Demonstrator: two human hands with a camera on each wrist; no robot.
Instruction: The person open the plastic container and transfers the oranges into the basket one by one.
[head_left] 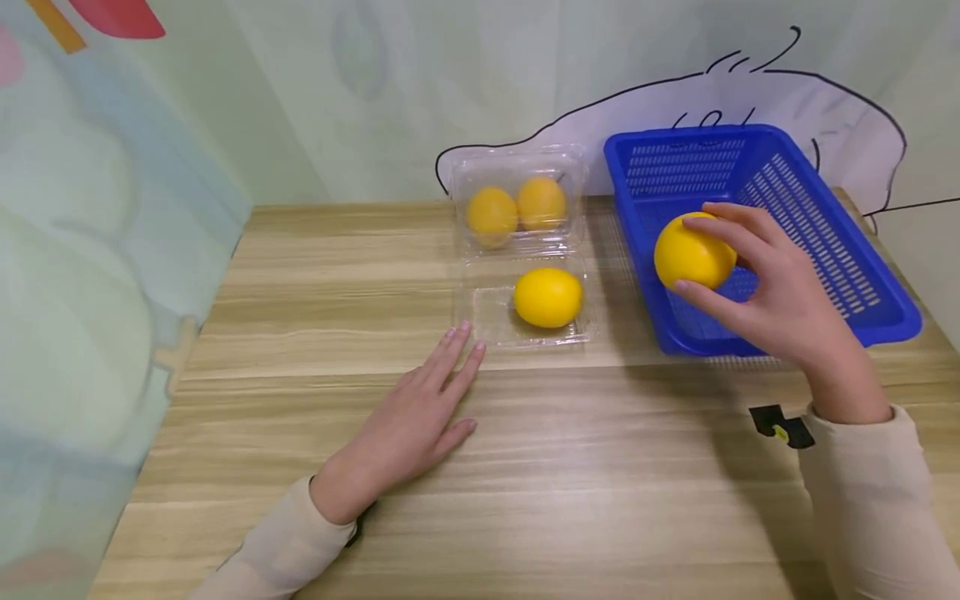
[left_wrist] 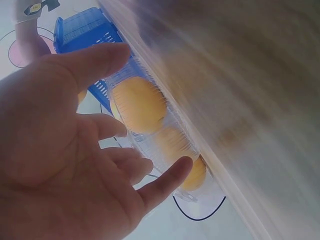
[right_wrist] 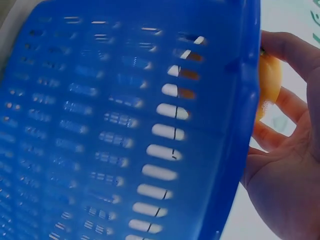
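Note:
Over the near left part of a blue plastic basket (head_left: 892,321), my right hand (head_left: 780,279) grips a yellow-orange orange (head_left: 692,257) between thumb and fingers. The right wrist view shows part of this orange (right_wrist: 270,80) past the basket's rim, with the basket wall hiding the rest. My left hand (head_left: 411,425) lies on the table with its fingers extended, fingertips right at the front left corner of a clear plastic clamshell box (head_left: 487,321). One orange (head_left: 547,297) sits in the box's front half. Two more oranges (head_left: 517,210) show through clear plastic at the back.
The wooden table (head_left: 315,333) ends at a wall covering (head_left: 375,100) printed with cartoon drawings, which also runs along the left side. The basket stands right of the clamshell box, close to the back wall.

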